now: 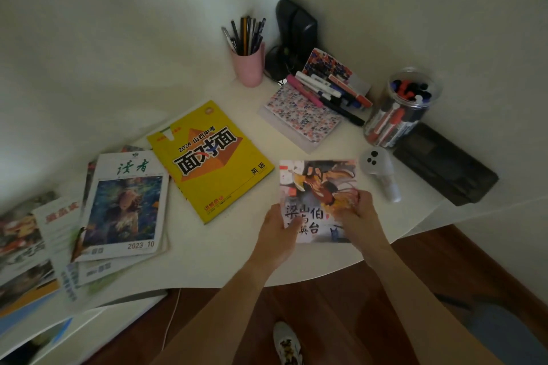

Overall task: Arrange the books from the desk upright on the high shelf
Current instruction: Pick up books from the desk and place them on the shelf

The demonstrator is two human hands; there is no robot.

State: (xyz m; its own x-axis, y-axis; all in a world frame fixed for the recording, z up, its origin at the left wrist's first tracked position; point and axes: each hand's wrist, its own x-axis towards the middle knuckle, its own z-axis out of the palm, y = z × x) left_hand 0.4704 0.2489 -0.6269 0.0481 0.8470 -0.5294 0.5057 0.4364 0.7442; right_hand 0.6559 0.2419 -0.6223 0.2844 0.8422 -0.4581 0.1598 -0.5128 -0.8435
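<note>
A small picture book (pixel 315 184) with a painted cover lies flat near the desk's front edge. My left hand (pixel 277 231) grips its lower left corner, thumb on the cover. My right hand (pixel 357 209) holds its right side, fingers curled over the cover. A yellow workbook (pixel 212 160) lies flat to the left. Further left sits a magazine (pixel 126 204) on top of a loose pile of several magazines (pixel 35 234). No high shelf is in view.
A pink pen cup (pixel 249 64), a patterned pencil case with markers (pixel 305 111), a clear jar of markers (pixel 400 109), a white bottle (pixel 381 169) and a black case (pixel 444 161) crowd the white desk's (pixel 267 133) back right corner. Walls close in behind.
</note>
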